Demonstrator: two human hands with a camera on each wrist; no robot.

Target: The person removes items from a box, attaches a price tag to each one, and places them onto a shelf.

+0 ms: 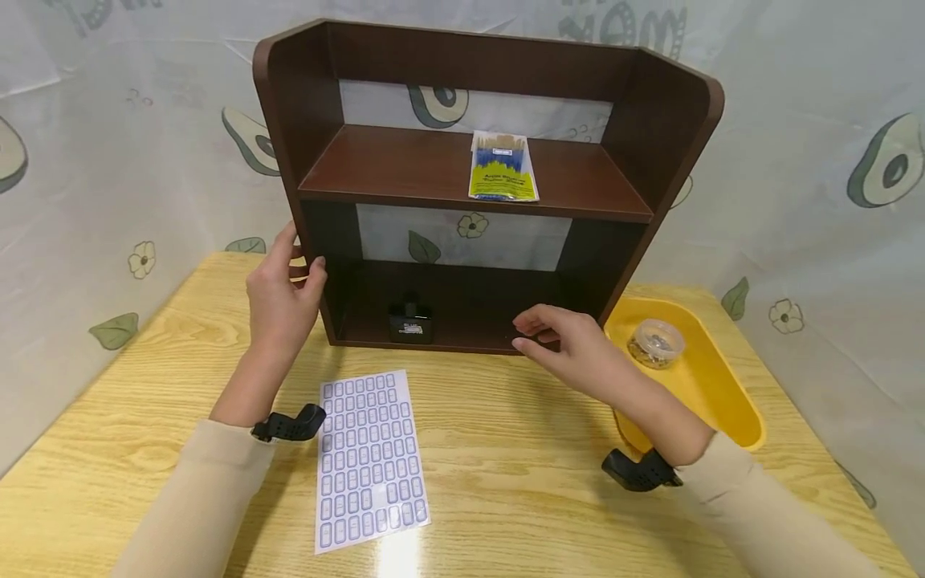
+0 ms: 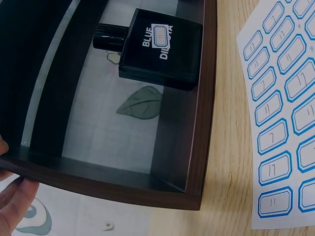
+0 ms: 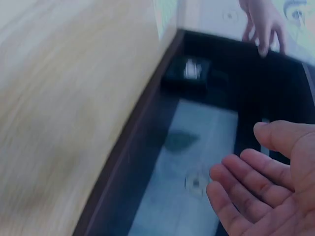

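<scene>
A dark brown two-tier shelf (image 1: 397, 164) stands on the table. My left hand (image 1: 282, 297) grips its left side panel, thumb on the inner face and fingers behind the outer side. On the lower tier, left of centre, stands a black perfume bottle (image 2: 160, 56) with a small white label on its front. My right hand (image 1: 571, 349) hovers before the lower tier's right end, its fingers loosely bent and holding nothing. A yellow, blue and white packet (image 1: 503, 172) with a small label leans on the upper tier.
A sheet of blue-framed number labels (image 1: 372, 457) lies on the table before the shelf, one label gone near its lower part. To the right, a yellow tray (image 1: 730, 409) holds a small clear round container (image 1: 656, 343). A patterned curtain (image 1: 795, 201) hangs behind.
</scene>
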